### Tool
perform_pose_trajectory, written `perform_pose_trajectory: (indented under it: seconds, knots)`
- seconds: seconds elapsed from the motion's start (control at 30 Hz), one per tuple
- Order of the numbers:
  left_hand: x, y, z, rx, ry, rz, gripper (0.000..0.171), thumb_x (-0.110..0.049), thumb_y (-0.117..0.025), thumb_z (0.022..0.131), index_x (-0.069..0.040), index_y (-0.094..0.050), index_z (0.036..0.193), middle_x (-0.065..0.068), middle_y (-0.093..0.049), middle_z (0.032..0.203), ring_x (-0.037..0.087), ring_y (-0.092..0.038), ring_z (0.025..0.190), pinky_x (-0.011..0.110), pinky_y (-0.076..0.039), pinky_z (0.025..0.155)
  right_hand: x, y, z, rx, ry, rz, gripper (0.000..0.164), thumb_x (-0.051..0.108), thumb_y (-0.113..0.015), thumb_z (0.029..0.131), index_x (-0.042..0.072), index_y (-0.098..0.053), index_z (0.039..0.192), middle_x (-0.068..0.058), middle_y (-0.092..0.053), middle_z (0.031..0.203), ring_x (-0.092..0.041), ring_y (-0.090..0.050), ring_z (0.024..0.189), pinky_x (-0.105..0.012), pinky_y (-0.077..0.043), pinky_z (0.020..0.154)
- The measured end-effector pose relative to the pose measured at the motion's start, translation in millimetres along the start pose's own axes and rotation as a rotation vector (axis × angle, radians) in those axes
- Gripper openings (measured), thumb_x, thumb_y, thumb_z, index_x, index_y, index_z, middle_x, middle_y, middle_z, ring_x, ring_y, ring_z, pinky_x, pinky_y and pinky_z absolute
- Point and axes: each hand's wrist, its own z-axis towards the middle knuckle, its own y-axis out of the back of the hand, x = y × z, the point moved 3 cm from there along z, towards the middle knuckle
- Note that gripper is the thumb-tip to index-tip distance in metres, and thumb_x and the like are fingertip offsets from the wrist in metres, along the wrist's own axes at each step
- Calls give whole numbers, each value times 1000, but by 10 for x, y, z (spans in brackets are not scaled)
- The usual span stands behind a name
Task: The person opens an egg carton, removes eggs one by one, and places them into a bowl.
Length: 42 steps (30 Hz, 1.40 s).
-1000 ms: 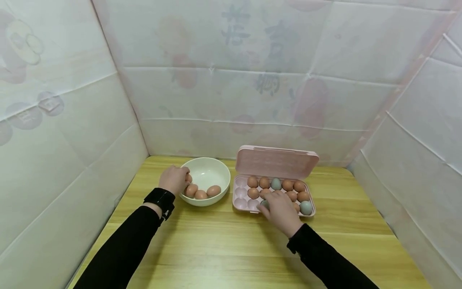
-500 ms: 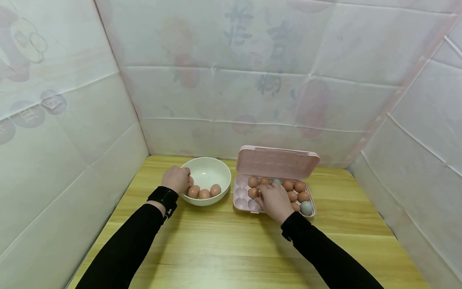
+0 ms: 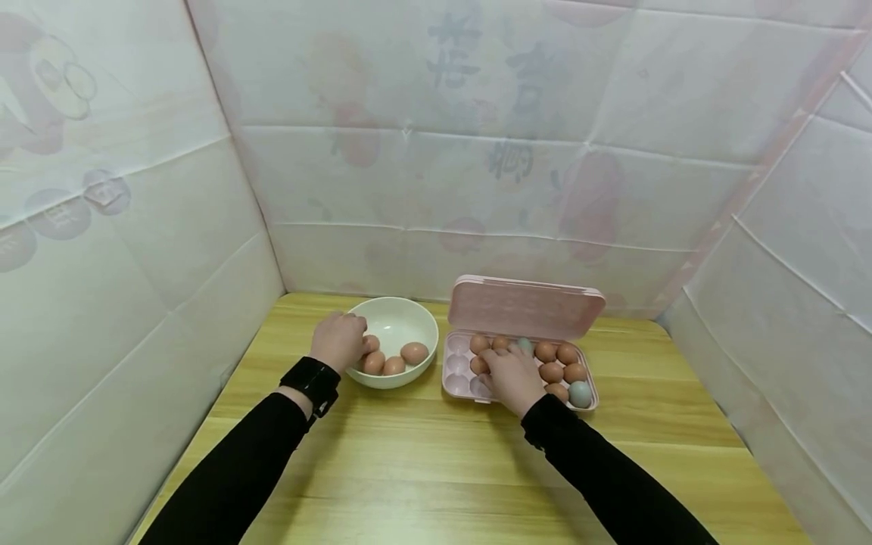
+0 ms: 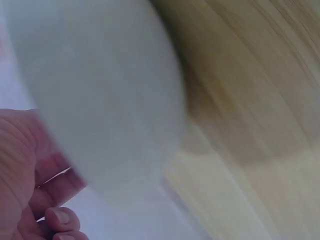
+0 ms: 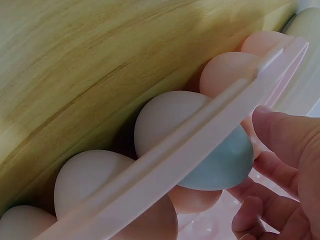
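Note:
My left hand reaches over the left rim of a pale cream bowl. Its fingertips lie against or very near a brown egg; whether they pinch it is hidden. In the left wrist view the fingers pass behind the blurred bowl wall. My right hand is over a pink egg carton, fingers down among the eggs beside a brown egg. The right wrist view shows the thumb apart from the curled fingers, near a blue-green egg. Any grip is hidden.
Several brown eggs lie in the bowl. The carton's lid stands raised at its back. A blue-green egg sits in the front right cup. White cloth walls enclose the wooden table.
My left hand has moved slightly right, and the eggs in the bowl have shifted right. My right hand has moved left and farther over the carton, now covering the front blue-green egg seen earlier.

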Motion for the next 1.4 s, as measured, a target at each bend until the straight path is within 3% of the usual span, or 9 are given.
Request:
perform_pose_trajectory:
  seconds: [0.13,0.27,0.5,0.67,0.9,1.03,1.13,1.27,1.4]
  knots:
    - [-159,134,-95,-68,-28,-85,24,-26,-81,94,-6,-80,108,12,-79,103,35,-70,94,46,-62,80,-1,-36,2,-10,-6,3,37,34,-87,90,17,-74,121,-8,-75,97,-34,-67,101,-49,-51,93]
    - [-346,285,-250,-136,-33,-249,31,-36,-81,95,-9,-81,111,10,-81,107,34,-70,103,47,-61,81,4,-81,2,-17,-24,-3,39,35,-88,89,18,-74,122,-6,-76,97,-32,-68,105,-47,-54,89]
    - [-619,424,-565,-281,-49,-518,29,-34,-83,94,-8,-81,108,3,-77,90,19,-60,81,35,-54,71,14,-162,26,28,-75,11,47,37,-85,92,19,-68,131,-4,-75,96,-29,-67,108,-43,-53,85]
    - [-758,404,-719,-350,-102,-558,24,-28,-87,91,-9,-80,104,4,-81,100,23,-70,98,42,-60,89,10,-197,37,48,-88,5,56,37,-83,95,15,-62,142,-7,-76,94,-31,-67,109,-42,-50,84]
    - [-812,360,-784,-347,-114,-559,20,-24,-88,90,-10,-79,102,3,-81,102,18,-68,88,37,-59,77,-25,-216,34,46,-98,24,54,34,-80,98,13,-61,143,-10,-76,100,-32,-67,115,-44,-51,89]
    - [-813,318,-790,-339,-122,-547,19,-22,-87,90,-11,-79,103,3,-80,104,22,-74,98,40,-62,81,-41,-168,18,0,-121,68,43,33,-81,97,13,-66,132,-11,-70,102,-36,-68,100,-42,-53,67]
    - [-810,283,-784,-342,-133,-525,21,-21,-89,88,-11,-79,103,3,-80,104,21,-74,98,39,-62,82,-51,-60,12,-66,-121,151,28,29,-81,96,10,-69,114,-10,-66,92,-32,-65,81,-39,-49,58]
    - [-825,263,-773,-379,-186,-490,27,-23,-92,84,-11,-78,105,3,-80,104,19,-73,94,37,-62,83,-63,101,-33,-56,-164,369,29,31,-79,99,8,-68,114,-4,-66,80,-17,-58,67,-31,-47,62]
    - [-883,274,-755,-431,-287,-477,37,-24,-95,81,-10,-76,111,3,-80,108,20,-75,100,38,-61,91,-46,206,-130,14,-252,733,36,32,-74,102,9,-66,128,-6,-74,101,-12,-65,81,-23,-52,69]
